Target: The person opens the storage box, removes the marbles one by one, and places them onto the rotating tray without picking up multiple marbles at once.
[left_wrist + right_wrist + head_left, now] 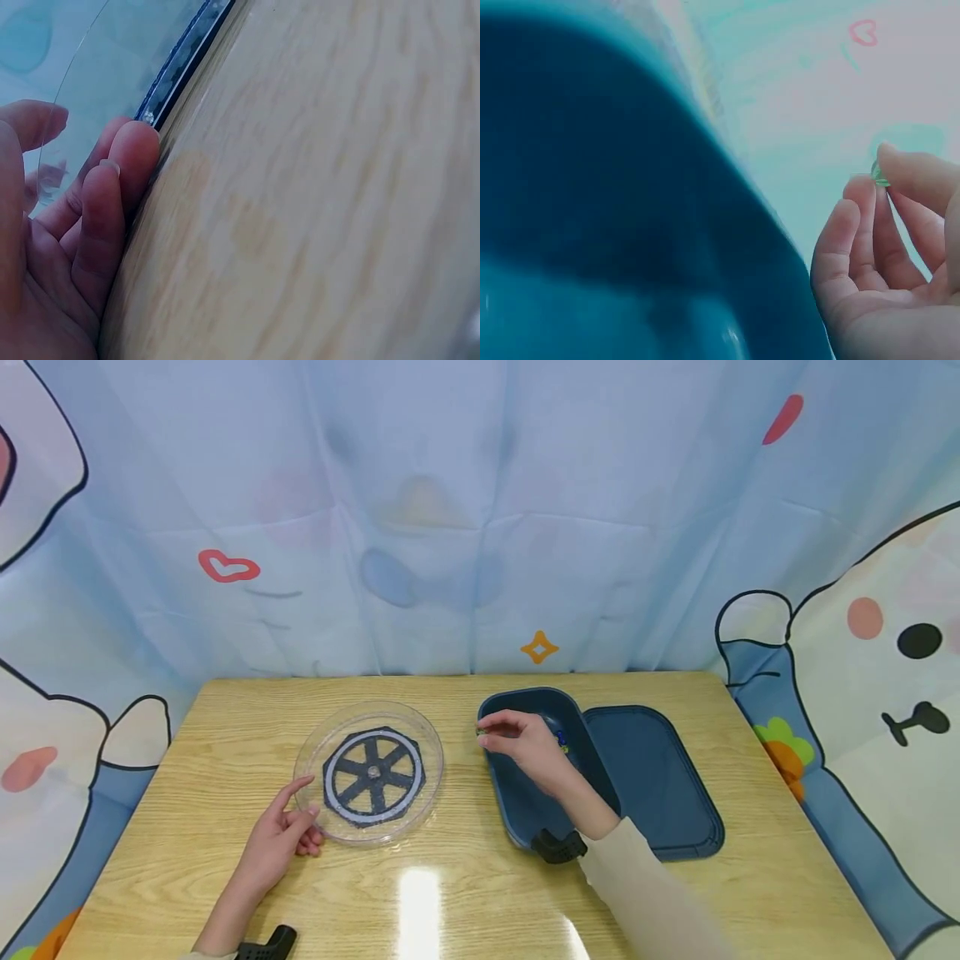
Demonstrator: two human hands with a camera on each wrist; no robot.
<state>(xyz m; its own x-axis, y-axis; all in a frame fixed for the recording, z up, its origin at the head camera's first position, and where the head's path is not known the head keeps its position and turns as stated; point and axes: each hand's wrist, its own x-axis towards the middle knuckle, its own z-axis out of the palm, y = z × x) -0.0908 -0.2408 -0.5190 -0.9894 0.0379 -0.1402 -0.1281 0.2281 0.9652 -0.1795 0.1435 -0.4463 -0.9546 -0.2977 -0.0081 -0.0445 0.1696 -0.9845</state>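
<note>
At the left of the table in the head view lies a clear round dish [431, 727] with a dark spoked wheel shape and a pale ring [375, 818] in it. My left hand [277, 839] holds its near-left rim, index finger over the edge and thumb against the side; the other fingers are curled. My right hand [528, 752] pinches a small green glass marble [880, 174] between thumb and fingertips. That hand is above the left edge of a dark blue box [536, 818]. A few small blue and yellow marbles [562, 742] show inside the box, partly hidden by the hand.
A dark blue lid [652, 777] lies to the right of the box, against its side. The wooden table [360, 902] ends at the back before a light blue printed curtain [450, 527]. Black straps with mounts sit on both wrists.
</note>
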